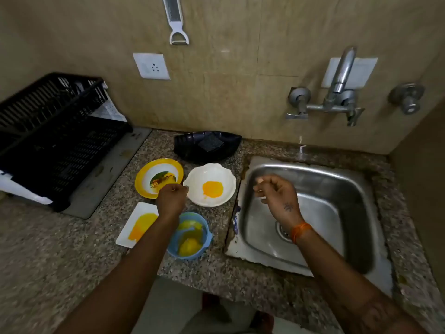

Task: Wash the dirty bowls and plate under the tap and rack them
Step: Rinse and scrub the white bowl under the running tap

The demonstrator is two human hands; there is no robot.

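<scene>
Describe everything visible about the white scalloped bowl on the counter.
The white scalloped bowl sits upright on the speckled counter, just left of the sink. It looks like glossy ceramic or plastic, with a wavy rim and a yellow smear inside. The left hand reaches its left rim; contact is unclear.

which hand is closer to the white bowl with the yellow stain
Left. The left hand is at the rim of the white bowl, on its left side. The right hand hangs over the sink, apart from the bowl.
</scene>
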